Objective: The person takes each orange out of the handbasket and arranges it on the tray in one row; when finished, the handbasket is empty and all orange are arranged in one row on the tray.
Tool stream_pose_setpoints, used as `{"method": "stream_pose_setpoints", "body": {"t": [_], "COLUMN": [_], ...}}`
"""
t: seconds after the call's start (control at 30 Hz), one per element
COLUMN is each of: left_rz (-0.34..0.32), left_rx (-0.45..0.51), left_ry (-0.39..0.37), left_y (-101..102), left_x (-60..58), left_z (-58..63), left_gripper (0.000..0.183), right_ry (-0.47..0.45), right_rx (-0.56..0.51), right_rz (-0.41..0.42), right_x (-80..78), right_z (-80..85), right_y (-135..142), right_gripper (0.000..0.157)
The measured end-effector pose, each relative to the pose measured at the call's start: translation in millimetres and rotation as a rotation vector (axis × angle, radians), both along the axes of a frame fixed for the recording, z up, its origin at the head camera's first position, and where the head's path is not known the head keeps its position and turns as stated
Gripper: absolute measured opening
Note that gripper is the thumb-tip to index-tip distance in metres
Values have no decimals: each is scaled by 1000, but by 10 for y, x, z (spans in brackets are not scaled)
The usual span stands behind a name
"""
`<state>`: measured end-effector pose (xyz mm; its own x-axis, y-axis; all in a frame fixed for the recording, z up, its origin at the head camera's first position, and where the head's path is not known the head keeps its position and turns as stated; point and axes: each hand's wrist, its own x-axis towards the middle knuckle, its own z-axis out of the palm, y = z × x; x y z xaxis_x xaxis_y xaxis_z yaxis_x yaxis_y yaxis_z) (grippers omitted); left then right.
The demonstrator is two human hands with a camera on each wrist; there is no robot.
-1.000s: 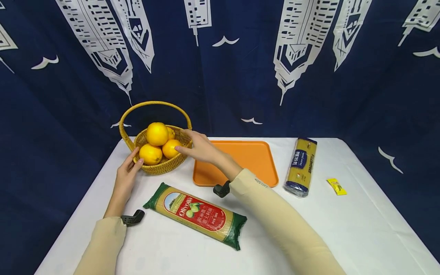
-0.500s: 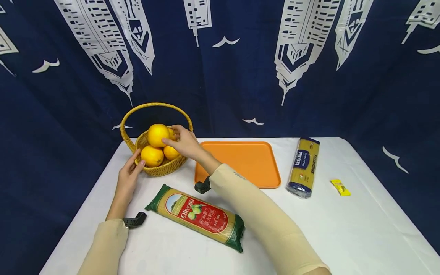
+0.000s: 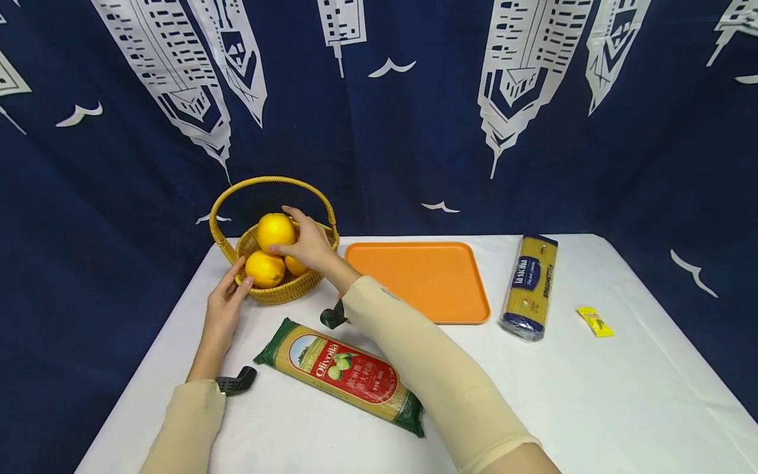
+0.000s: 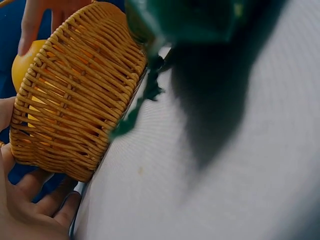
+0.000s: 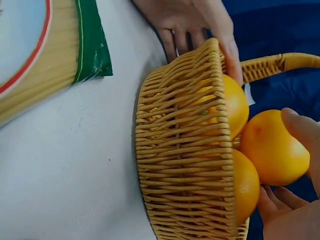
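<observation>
A yellow wicker basket [image 3: 281, 293] holding several oranges stands at the table's back left. My left hand [image 3: 222, 308] grips its left rim; in the right wrist view the left thumb [image 5: 232, 62] lies over the edge, fingers outside. At the top orange [image 3: 276, 230], my right hand [image 3: 312, 242] has its thumb on the near side and fingers curving round the far side. Seen from the right wrist, that orange [image 5: 274, 148] sits between thumb and fingers above two others. Lower oranges [image 3: 264, 268] lie inside, one partly hidden by the right hand.
An orange tray [image 3: 423, 280] lies right of the basket. A green-ended spaghetti pack [image 3: 349, 375] lies in front, partly under the right forearm. Farther right are a blue-ended spaghetti pack [image 3: 530, 286] and a small yellow packet [image 3: 595, 322]. A dark blue printed curtain [image 3: 379, 145] hangs behind.
My right hand has moved left from the basket's right side to the top orange and closed round it. My left hand stays at the basket rim.
</observation>
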<state>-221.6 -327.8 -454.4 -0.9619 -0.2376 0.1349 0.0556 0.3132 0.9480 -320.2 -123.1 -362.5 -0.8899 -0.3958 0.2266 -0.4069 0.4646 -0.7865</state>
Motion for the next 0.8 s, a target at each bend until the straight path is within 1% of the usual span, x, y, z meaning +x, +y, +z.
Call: {"method": "stream_pose_setpoints", "body": {"t": [0.13, 0.3, 0.53, 0.63, 0.8], "left_rz": [1, 9, 4, 2, 12], "left_rx": [-10, -8, 47, 47, 9], "left_ry": [-16, -11, -23, -18, -16], "left_y": [26, 26, 56, 56, 19], "left_x": [4, 11, 37, 34, 7], "left_z": [-15, -29, -56, -57, -16], "left_gripper": [60, 61, 60, 60, 59], "right_ry": [12, 23, 105, 134, 158], "right_rx": [69, 30, -1, -28, -62], "right_rz": [2, -26, -19, -7, -7], "right_x": [-21, -42, -18, 13, 79], "right_z": [-49, -106, -188, -176, -80], "right_y": [-54, -126, -89, -24, 118], "right_gripper": [90, 87, 83, 83, 82]}}
